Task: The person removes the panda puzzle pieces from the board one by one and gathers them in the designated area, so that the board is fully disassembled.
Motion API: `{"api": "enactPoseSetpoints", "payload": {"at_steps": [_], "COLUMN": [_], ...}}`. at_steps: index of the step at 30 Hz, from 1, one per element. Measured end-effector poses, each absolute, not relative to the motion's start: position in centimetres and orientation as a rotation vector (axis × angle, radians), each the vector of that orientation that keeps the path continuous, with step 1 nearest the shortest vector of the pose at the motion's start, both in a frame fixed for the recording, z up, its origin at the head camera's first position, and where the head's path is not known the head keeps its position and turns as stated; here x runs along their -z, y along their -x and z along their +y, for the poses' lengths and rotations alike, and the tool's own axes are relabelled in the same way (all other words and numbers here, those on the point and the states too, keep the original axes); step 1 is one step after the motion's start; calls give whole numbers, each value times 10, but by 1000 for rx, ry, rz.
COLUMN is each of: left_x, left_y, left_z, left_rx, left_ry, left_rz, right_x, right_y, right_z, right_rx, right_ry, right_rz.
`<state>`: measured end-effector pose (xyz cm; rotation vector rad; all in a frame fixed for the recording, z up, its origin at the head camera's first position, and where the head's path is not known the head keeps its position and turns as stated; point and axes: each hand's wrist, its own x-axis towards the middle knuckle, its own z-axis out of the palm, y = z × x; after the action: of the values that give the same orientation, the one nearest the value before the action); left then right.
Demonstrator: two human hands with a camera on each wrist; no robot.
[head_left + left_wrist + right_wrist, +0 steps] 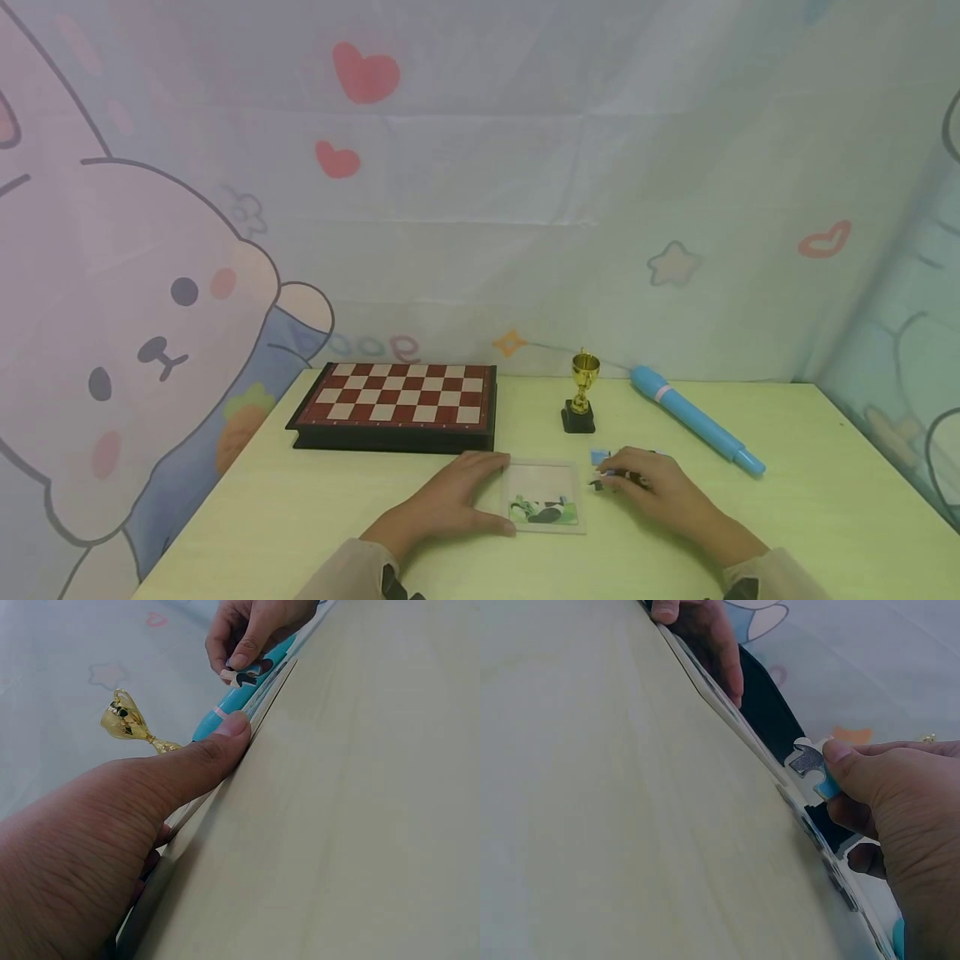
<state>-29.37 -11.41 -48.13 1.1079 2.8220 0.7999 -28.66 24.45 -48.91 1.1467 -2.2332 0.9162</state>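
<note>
A small square jigsaw tray (543,464) lies on the table with joined green, black and white pieces (551,510) along its lower part. My left hand (453,500) rests at its left side, the thumb (234,727) on the near corner and fingertips at the far corner. Just right of the tray, my right hand (660,492) pinches a jigsaw piece (808,761) between thumb and fingers, a little above the table. The piece shows grey and blue patches. Loose jigsaw pieces (598,457) lie near and partly under the right hand; some are hidden.
A red and white chessboard box (401,396) sits at the back left. Behind the tray stands a gold trophy cup (581,387) on a black base. A big blue pen-shaped object (697,421) lies slanted at the back right. A printed curtain (480,208) hangs behind the table.
</note>
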Motion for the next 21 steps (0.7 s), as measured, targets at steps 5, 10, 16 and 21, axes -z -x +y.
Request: {"api": "enactPoseSetpoints", "payload": {"at_steps": [5, 10, 16, 21], "left_x": [482, 483, 483, 483], "left_y": [294, 294, 294, 294], "left_z": [-114, -115, -115, -115], "left_rx": [-798, -811, -817, -813], "left_ry": [-1104, -1108, -1107, -1105], "left_rz": [2823, 2818, 2816, 2818], "right_x": [489, 489, 491, 497], "right_y": [285, 282, 276, 274], "right_z": [255, 268, 295, 322], "right_rx": [-907, -875, -918, -984], "right_ry": [-1118, -1052, -865, -731], "right_rz": [-2216, -2246, -2363, -2454]}}
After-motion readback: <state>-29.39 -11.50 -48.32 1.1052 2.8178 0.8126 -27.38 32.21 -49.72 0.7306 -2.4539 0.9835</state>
